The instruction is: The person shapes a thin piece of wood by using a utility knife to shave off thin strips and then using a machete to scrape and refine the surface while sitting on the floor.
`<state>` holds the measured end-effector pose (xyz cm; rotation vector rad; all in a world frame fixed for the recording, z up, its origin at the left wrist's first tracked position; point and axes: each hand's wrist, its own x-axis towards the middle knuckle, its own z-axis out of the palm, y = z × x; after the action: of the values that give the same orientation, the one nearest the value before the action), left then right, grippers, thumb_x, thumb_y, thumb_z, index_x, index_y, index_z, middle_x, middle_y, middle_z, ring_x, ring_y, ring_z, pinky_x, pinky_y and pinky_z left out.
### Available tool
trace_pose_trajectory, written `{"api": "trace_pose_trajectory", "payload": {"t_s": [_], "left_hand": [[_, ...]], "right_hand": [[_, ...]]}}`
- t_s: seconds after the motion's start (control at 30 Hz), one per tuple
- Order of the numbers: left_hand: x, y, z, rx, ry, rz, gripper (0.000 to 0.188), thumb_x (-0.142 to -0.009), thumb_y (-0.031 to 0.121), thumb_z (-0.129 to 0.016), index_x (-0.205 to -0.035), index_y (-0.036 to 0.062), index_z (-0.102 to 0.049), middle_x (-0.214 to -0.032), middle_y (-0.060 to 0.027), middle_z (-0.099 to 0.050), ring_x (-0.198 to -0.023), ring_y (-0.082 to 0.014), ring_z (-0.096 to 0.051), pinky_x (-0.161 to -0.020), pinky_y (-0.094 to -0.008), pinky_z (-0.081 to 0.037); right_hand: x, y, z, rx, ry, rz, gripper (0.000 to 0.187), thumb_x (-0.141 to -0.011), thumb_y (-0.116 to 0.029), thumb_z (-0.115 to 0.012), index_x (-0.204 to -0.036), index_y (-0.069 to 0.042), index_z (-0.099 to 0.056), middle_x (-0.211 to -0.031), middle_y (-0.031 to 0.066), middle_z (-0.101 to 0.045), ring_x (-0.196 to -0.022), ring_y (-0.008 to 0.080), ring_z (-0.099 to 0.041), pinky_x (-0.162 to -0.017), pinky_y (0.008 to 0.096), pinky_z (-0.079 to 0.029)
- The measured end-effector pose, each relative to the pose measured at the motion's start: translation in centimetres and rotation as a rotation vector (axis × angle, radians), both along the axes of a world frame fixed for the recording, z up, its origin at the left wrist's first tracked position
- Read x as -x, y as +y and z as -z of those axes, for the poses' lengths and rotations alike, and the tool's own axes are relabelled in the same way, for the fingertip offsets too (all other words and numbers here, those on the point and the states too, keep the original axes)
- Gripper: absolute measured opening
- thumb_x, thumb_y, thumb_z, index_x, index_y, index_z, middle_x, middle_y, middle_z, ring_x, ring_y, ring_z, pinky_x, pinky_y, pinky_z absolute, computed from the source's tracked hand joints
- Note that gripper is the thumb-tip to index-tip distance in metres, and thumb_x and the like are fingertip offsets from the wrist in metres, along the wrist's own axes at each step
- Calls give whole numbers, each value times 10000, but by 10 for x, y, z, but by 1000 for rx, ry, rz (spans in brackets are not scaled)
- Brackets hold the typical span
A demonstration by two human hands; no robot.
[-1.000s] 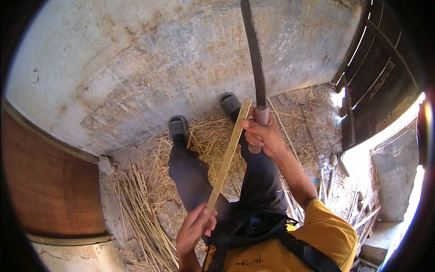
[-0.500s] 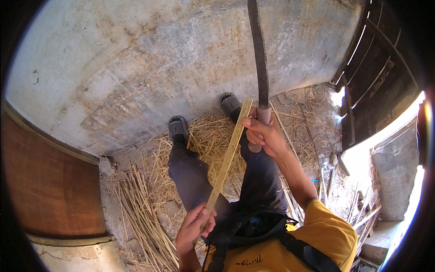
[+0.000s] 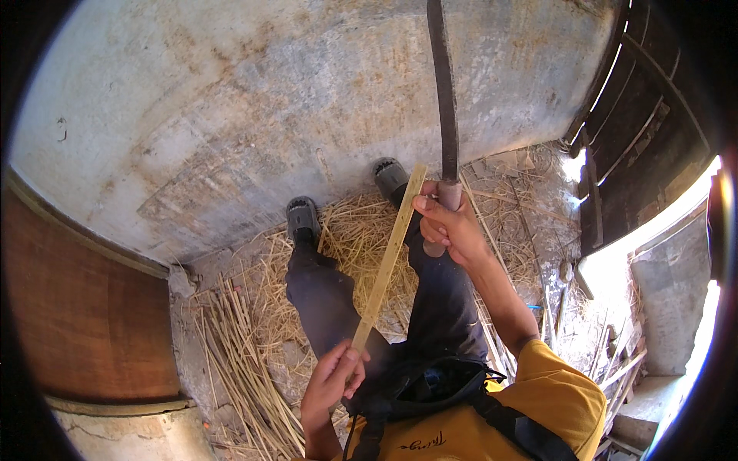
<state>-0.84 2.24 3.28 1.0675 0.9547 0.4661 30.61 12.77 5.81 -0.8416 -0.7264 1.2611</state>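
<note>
My left hand is closed on the near end of a flat, pale yellow bamboo strip, which slants up and to the right over my legs. At the strip's far end my right hand has its fingers wrapped round the wooden handle of a machete. Its long dark blade points away from me, toward the wall. The right thumb lies close to the strip's upper end; whether it presses on the strip is hard to make out.
Straw-like shavings cover the floor around my shoes. A bundle of long thin strips lies at the left. A stained grey wall stands ahead, a brown wooden panel at far left, dark boards at far right. A black bag rests at my waist.
The near end of the bamboo strip and my left hand have shifted very slightly. The machete blade has tilted a little to the right. Both hands keep their hold.
</note>
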Motion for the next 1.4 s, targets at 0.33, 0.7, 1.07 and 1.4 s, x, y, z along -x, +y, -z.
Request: {"api": "trace_pose_trajectory", "payload": {"t_s": [0.33, 0.7, 1.07, 1.4], "left_hand": [[1, -2, 11, 35, -88, -33, 395, -1148, 351, -391, -1076, 5, -568, -670, -41, -528, -508, -100, -424, -486, -243, -360], [5, 1, 14, 17, 3, 95, 293, -1075, 219, -608, -1270, 2, -575, -821, -50, -642, -620, -86, -564, -603, -233, -480], [66, 10, 27, -120, 103, 137, 314, -1087, 282, -602, -1227, 1, -621, -740, 6, -555, -596, -56, -496, -570, -234, -424], [22, 3, 19, -114, 60, -235, 306, -1129, 299, -509, -985, 44, -593, -695, 74, -410, -598, -19, -375, -527, -204, -305]], "right_hand": [[2, -1, -4, -26, -22, -51, 311, -942, -183, -795, -1151, 16, -679, -561, -63, -445, -424, 38, -361, -427, 251, -252], [-14, 11, -14, -57, 138, 81, 287, -993, -234, -720, -1130, 15, -677, -567, -95, -339, -432, 36, -298, -443, 238, -258], [-68, 59, -69, -268, 177, 208, 349, -1014, -250, -686, -1227, 25, -645, -577, -102, -317, -456, 32, -297, -495, 238, -309], [-48, 31, -2, -146, -707, 428, 229, -953, -198, -721, -1135, -60, -743, -640, 11, -597, -533, 98, -526, -543, 284, -417]]}}
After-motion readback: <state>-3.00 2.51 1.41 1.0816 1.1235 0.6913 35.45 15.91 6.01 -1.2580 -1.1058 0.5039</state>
